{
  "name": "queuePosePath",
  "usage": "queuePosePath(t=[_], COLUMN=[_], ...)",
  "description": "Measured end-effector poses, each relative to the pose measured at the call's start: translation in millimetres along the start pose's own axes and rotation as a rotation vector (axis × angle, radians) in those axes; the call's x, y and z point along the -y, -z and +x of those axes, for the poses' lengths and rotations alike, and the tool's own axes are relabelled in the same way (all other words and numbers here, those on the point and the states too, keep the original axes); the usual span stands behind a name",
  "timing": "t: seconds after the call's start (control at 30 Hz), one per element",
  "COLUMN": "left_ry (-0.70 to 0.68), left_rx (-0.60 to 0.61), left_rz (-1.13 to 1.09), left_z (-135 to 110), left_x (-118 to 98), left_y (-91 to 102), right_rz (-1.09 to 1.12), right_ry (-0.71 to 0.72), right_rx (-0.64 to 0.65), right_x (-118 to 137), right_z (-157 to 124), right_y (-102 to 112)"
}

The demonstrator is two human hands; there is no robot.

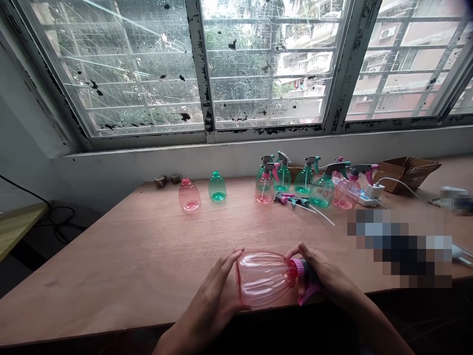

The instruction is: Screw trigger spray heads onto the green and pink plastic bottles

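Observation:
A clear pink spray bottle (264,278) lies on its side in the air near the table's front edge, its base to the left. My left hand (212,293) holds it by the base, fingers along the far side. At the other end, my right hand (321,268) is closed around the black and pink spray head (308,281), its thumb and fingers near the pink collar. Part of the spray head is hidden by that hand. Whether a dip tube is inside the bottle, I cannot tell.
On the wooden table (166,251) stand a headless pink bottle (189,196) and a headless green bottle (217,187). Several spray bottles (322,190) with heads are grouped farther right, beside loose spray heads (295,199). A cardboard box (406,175) and a power strip (364,197) are behind.

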State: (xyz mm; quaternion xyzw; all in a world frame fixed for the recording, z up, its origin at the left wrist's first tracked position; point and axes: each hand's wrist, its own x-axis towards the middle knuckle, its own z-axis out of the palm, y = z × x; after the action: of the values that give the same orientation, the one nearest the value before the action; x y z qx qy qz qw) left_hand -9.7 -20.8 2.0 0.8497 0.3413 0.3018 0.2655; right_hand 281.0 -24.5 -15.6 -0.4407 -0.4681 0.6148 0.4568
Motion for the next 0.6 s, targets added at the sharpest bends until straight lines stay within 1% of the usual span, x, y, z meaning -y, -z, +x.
queuePosePath(t=[0.1, 0.23, 0.3, 0.37, 0.43, 0.53, 0.6], left_ry=[0.06, 0.1, 0.11, 0.119, 0.129, 0.144, 0.146], left_rx=[-0.034, -0.166, -0.199, -0.194, -0.159, -0.069, -0.026], left_rz=[-0.102, -0.18, -0.192, -0.187, -0.188, -0.213, -0.205], left_z=[1.0, 0.9, 0.9, 1.4, 2.2, 2.8, 2.3], left_x=[-3.2, -3.5, -1.5, -0.2, -0.5, -2.8, -3.5], left_y=[0.1, -0.3, -1.1, -1.9, -2.2, -1.2, -0.3], right_rz=[0.025, 0.111, 0.08, -0.004, -0.062, -0.116, -0.188], right_ry=[0.052, 0.252, 0.29, 0.295, 0.317, 0.367, 0.404], right_rx=[0.033, -0.043, -0.056, -0.046, -0.062, -0.126, -0.201], right_x=[-3.3, -7.9, -8.9, -9.1, -8.8, -6.6, -2.0], right_z=[-0.7, -0.8, -0.2, 0.2, -0.2, -3.3, -7.6], right_y=[1.9, 6.6, 8.2, 8.5, 8.4, 10.5, 15.1])
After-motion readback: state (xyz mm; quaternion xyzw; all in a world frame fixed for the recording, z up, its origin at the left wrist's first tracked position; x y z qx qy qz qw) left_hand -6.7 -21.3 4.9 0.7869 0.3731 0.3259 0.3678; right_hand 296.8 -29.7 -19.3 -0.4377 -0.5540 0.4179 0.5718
